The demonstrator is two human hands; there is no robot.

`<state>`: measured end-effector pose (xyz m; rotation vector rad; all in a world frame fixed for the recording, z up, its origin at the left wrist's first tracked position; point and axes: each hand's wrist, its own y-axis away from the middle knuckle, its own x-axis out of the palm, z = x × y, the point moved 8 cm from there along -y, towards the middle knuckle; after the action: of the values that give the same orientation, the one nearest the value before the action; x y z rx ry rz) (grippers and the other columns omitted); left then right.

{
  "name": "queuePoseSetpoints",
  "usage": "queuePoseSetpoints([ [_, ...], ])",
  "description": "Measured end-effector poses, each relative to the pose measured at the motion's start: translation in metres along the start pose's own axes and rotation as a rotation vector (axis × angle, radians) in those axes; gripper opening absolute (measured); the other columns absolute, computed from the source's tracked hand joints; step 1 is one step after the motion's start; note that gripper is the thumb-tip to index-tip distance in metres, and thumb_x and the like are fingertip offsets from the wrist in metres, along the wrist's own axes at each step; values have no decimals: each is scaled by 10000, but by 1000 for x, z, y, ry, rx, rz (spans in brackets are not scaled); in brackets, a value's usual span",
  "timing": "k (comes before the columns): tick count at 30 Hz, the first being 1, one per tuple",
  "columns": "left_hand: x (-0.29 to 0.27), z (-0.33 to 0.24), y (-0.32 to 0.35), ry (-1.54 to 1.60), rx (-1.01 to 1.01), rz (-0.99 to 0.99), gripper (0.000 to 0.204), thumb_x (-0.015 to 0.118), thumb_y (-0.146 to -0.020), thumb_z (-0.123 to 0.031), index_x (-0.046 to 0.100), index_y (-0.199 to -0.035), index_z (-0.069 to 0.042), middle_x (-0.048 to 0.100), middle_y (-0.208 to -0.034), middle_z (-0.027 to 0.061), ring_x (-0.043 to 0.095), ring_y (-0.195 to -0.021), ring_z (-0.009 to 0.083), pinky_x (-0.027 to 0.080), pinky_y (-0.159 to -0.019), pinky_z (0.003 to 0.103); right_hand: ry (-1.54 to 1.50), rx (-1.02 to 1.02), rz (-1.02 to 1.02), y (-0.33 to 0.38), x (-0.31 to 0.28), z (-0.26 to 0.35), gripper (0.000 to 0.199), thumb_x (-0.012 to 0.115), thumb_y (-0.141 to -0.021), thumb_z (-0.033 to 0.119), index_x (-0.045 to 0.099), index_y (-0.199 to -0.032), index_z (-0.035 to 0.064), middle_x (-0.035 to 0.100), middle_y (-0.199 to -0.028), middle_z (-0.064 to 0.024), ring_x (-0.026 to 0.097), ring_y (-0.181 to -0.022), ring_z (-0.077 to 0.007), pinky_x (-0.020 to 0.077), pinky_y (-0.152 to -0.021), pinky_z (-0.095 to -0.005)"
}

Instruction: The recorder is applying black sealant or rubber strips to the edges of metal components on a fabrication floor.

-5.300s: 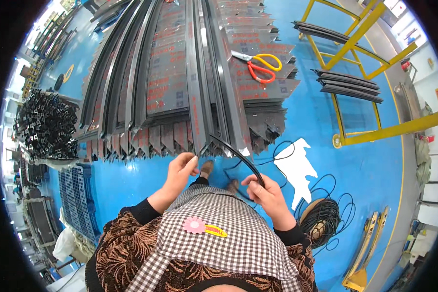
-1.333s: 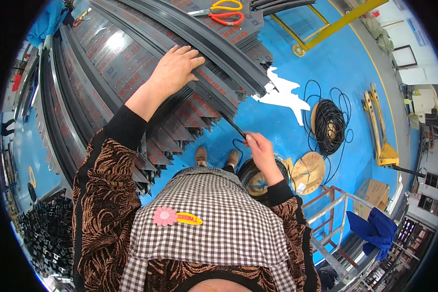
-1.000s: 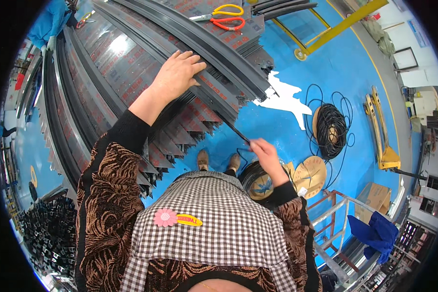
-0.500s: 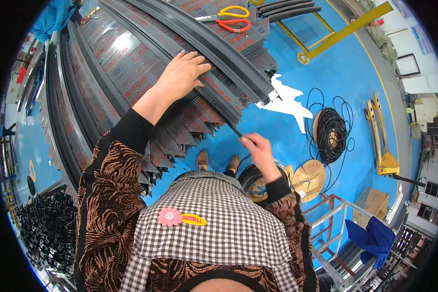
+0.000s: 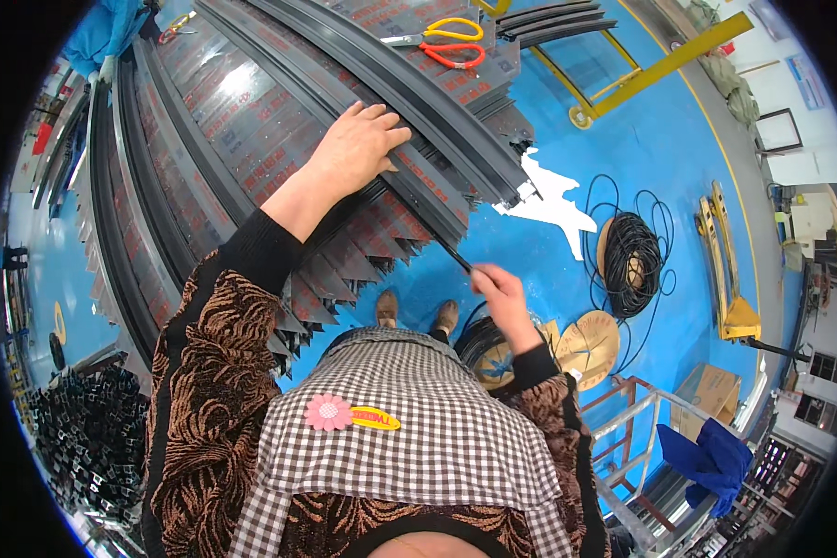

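My left hand (image 5: 358,149) bears down on a long black profile (image 5: 417,206), fingers curved over its far side and thumb on the near side. This profile lies among similar dark ones on a broad stack of grey sheets (image 5: 242,84) covered in red print. Just off the profile's near right end, my right hand (image 5: 500,290) pinches a thin black strip (image 5: 453,255) between thumb and fingers. The strip runs from the profile's end to my fingertips; how it sits in the profile is hidden. Beyond my left hand lie scissors (image 5: 453,44) with yellow and red handles.
Coiled black cord (image 5: 634,260) and cardboard reel discs (image 5: 590,346) lie on the blue floor at right. A yellow pallet jack (image 5: 738,316), a metal frame cart (image 5: 637,423) and a carton (image 5: 710,391) stand farther right. At upper left a blue-sleeved person (image 5: 102,42) touches the profiles.
Both hands have shifted slightly right, the right hand also a little down. The right hand still pinches the strip, and a bit more of it shows beyond the profile's end.
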<state>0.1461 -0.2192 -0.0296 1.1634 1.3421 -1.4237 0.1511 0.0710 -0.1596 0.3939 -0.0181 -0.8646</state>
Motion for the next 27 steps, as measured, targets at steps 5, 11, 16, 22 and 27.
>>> queuePoseSetpoints([
  [5,0,1,0,9,0,-3,405,748,-677,-226,620,-1052,-141,568,-998,14,517,-1071,223,380,-989,408,35,-10,8,-1,-1,0,140,617,-871,96,676,-893,-29,616,-766,-28,525,-694,-117,423,-656,-223],
  [11,2,5,-1,34,-48,91,474,745,-655,-232,593,-1093,-132,560,-1090,11,502,-1146,239,370,-1032,433,115,-81,-49,-7,3,9,126,611,-866,74,677,-894,-30,610,-781,-20,518,-706,-117,412,-652,-222],
  [16,9,5,-5,-22,-46,79,445,751,-636,-270,591,-1031,-144,564,-1049,26,517,-1112,248,383,-1002,446,42,-58,-40,2,-5,-10,123,635,-855,75,670,-908,-30,592,-775,-16,483,-662,-118,393,-639,-233],
  [22,11,6,-1,-2,-53,65,419,754,-655,-281,603,-1023,-150,566,-1037,34,514,-1111,251,367,-995,452,7,27,42,-7,6,-5,135,631,-852,75,681,-913,-35,622,-758,-26,506,-666,-123,409,-657,-232],
  [27,13,5,3,15,-58,80,429,755,-653,-282,603,-1034,-157,565,-1039,33,510,-1116,252,369,-991,452,189,-27,-11,4,-2,3,154,613,-872,104,689,-899,-26,660,-798,-43,557,-700,-131,449,-686,-238],
])
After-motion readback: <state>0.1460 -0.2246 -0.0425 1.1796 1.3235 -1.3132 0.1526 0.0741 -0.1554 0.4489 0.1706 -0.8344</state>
